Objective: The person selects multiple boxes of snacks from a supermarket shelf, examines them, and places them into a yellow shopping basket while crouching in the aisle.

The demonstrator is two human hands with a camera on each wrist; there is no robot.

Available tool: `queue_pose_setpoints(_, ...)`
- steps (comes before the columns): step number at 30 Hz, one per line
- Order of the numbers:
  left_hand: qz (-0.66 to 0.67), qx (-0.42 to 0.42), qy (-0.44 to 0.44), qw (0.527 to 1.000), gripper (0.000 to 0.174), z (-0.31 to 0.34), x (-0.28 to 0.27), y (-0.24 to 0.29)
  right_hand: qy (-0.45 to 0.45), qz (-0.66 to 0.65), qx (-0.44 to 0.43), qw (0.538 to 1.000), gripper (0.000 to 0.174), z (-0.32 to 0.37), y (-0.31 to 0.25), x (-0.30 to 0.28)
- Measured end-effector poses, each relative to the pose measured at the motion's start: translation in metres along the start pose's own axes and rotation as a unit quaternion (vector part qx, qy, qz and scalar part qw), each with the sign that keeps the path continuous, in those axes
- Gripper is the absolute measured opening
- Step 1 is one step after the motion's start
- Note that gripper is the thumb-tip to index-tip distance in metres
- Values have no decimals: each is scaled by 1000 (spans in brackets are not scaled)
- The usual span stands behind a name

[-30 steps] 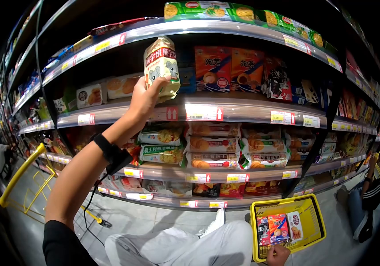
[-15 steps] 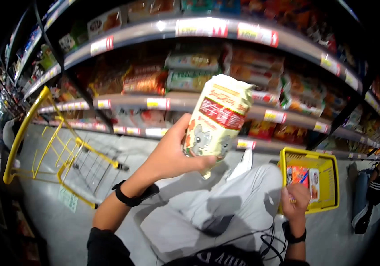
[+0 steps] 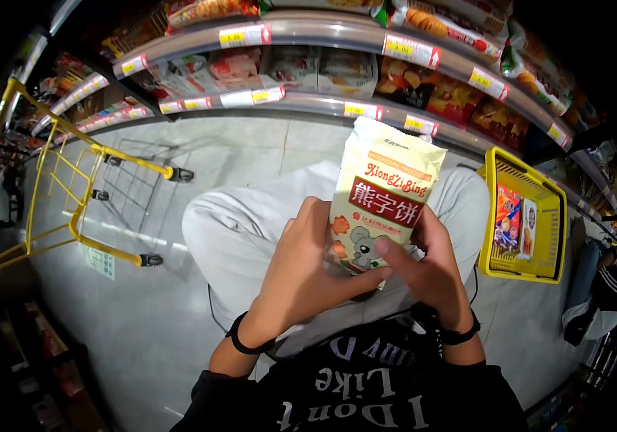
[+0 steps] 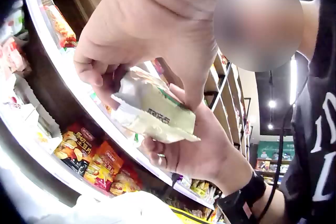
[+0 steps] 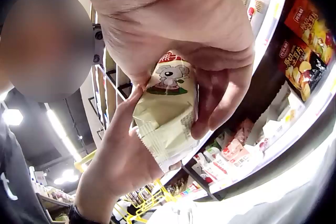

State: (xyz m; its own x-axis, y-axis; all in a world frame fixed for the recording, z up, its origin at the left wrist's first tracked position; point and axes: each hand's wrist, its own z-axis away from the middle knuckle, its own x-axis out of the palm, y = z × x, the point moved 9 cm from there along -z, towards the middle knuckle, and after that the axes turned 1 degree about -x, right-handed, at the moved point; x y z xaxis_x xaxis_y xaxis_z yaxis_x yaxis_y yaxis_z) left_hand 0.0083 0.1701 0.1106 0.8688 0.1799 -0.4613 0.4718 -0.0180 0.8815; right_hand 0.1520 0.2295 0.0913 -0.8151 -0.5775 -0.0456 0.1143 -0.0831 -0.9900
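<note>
A cream snack packet [image 3: 380, 194] with a red label and a grey cartoon animal is held upright above the lap in the head view. The left hand [image 3: 301, 263] grips its left side and lower end. On its right side the right hand [image 3: 434, 266] holds it, thumb across the front. Both wrist views show fingers curled round the packet [image 4: 157, 113], whose crimped end [image 5: 168, 140] faces the right wrist camera.
At the right stands a yellow basket [image 3: 528, 270] with a few boxes inside. A yellow-framed cart [image 3: 70, 223] is at the left. Stocked shelves [image 3: 308, 32] curve across the front. Another person [image 3: 600, 295] is at the far right edge.
The packet has come down from the shelf to above the lap. The right hand has left the basket and taken hold of the packet too. The head view has tilted down.
</note>
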Motion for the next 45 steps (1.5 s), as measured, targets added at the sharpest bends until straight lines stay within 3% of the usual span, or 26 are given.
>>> queue_pose_setpoints(3,36,-10,-22,999,61,12,12,-12,-18,-108,52,993,47,6,23,-4)
queue_pose_setpoints(7,212,-134,-70,966,48,23,31,-50,-42,-131,89,986,45,15,35,-13)
queue_pose_setpoints(9,210,-148,-88,962,41,26,38,-55,-43,-148,98,983,45,18,41,-14)
queue_pose_setpoints(11,290,-172,-111,935,36,33,50,-57,-79,-140,108,981,46,20,46,-11)
queue_pose_setpoints(12,311,-152,-85,934,35,33,51,-56,-80,-139,113,980,48,22,50,-9)
queue_pose_setpoints(45,280,-175,-92,939,32,50,51,-75,-95,-130,155,975,52,22,68,3)
